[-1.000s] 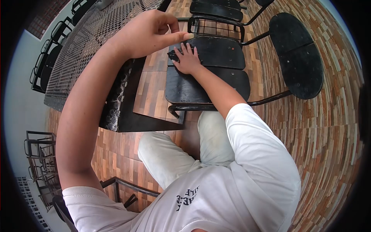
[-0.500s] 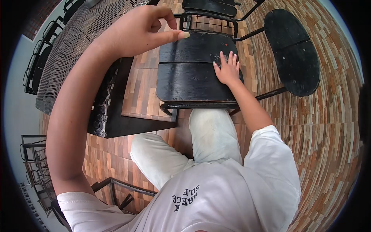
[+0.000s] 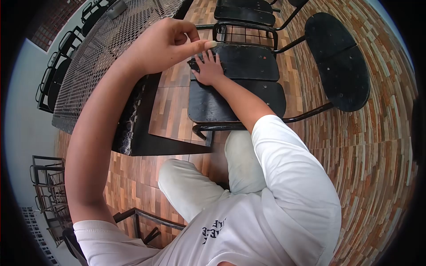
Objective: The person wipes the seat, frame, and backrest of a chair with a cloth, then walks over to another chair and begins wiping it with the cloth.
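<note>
My left hand [image 3: 166,44] is raised in the air beside the table, its fingers curled in and the index fingertip close to the thumb. Nothing shows between them. Below and to the right, my right hand [image 3: 208,68] lies flat with spread fingers near the left edge of a black wooden chair seat [image 3: 248,95]. A small dark, ragged-edged patch [image 3: 193,65] shows beside its fingers; I cannot make out what it is. The seat has a seam across its middle and a worn, scuffed surface.
A black metal-mesh table [image 3: 102,57] stands at the left, with a grey pot [image 3: 116,9] on its far end. The chair's oval backrest [image 3: 339,62] is at the right, before a stone-strip wall [image 3: 386,177]. More black chairs [image 3: 244,13] stand beyond, and stacked frames [image 3: 49,186] at the far left.
My right hand has slid left across the seat, from its right part to its left edge. My left hand stays raised and curled. The view has shifted slightly.
</note>
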`<act>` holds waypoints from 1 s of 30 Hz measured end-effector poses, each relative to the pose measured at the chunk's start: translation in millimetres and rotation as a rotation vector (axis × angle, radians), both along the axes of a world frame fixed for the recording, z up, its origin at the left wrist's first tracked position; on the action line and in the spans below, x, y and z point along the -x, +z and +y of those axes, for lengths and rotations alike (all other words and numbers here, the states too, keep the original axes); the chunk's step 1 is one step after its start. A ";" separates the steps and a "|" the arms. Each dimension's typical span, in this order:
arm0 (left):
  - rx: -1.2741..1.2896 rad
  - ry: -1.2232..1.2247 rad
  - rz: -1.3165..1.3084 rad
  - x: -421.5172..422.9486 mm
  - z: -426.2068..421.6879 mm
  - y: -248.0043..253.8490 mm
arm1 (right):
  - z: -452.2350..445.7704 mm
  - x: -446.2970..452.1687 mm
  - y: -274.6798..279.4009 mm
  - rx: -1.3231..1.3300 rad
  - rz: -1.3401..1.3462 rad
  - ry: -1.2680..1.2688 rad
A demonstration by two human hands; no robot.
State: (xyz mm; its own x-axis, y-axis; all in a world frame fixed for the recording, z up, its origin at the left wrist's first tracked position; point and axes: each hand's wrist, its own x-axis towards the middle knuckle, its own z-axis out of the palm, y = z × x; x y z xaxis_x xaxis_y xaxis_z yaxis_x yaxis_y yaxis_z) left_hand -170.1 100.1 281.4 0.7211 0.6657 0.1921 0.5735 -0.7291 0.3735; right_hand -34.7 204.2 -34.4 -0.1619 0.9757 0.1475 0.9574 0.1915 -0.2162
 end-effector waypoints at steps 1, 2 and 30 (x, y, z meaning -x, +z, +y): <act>-0.008 -0.011 -0.001 0.6 0.3 0.7 | -7.4 5.6 -0.3 0.008 -0.005 0.105; 0.010 0.000 0.005 1.5 0.1 1.1 | -7.0 -0.9 1.0 0.002 -0.006 0.093; -0.007 -0.148 0.166 -6.9 -17.9 15.1 | 25.3 -1.8 -8.2 -0.095 0.122 0.026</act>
